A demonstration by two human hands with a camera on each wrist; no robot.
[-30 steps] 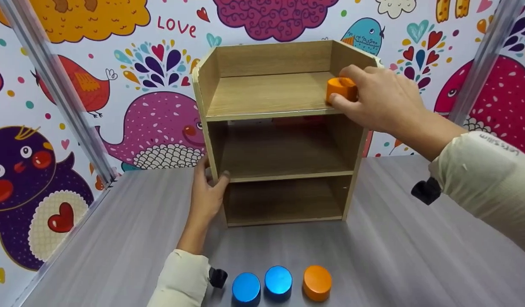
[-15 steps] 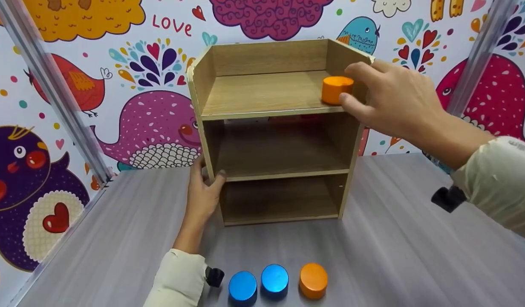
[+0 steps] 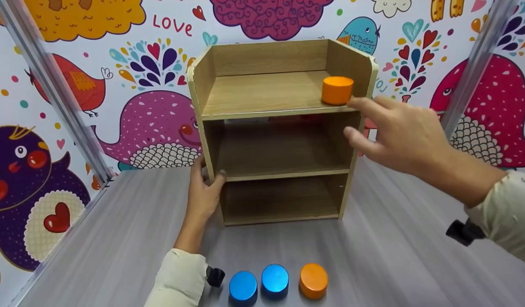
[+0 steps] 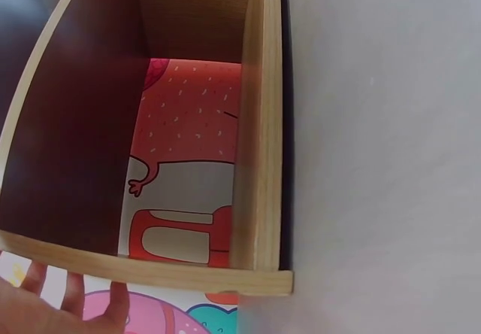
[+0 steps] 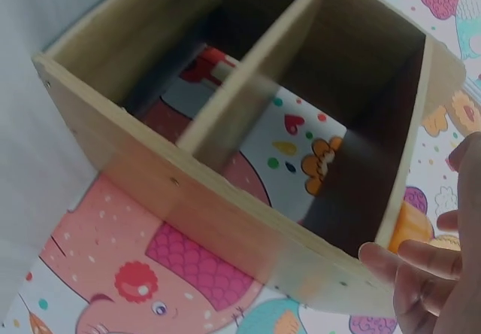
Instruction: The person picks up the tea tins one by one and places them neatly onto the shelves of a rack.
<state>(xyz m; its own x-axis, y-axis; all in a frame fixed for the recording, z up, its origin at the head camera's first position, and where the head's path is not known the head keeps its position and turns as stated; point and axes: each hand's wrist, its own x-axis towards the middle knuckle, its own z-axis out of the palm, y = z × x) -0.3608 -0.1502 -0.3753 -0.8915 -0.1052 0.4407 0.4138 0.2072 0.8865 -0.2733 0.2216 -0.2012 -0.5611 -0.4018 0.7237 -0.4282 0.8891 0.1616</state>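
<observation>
A wooden shelf unit (image 3: 284, 175) with three levels stands upright on the table. My left hand (image 3: 204, 194) grips its left side panel, thumb at the front edge near the middle board and fingers behind. On the right end of the top level sits an orange cylinder (image 3: 337, 91). My right hand (image 3: 401, 134) hovers just right of that cylinder with fingers spread and nothing held. In the right wrist view the fingers (image 5: 425, 259) are beside the panel's edge. In front of the unit stand two blue cylinders (image 3: 243, 286) and another orange cylinder (image 3: 313, 280).
The grey wood-grain table (image 3: 130, 238) carries everything. Behind it rises a wall (image 3: 254, 25) printed with cartoon animals, with a metal post (image 3: 66, 94) at the left and another post (image 3: 480, 68) at the right. The unit's lower levels (image 3: 279, 149) face the front.
My right hand has let go of the orange cylinder on the top level and moved right and down. The cylinder stays at the shelf's right end. My left hand keeps its grip.
</observation>
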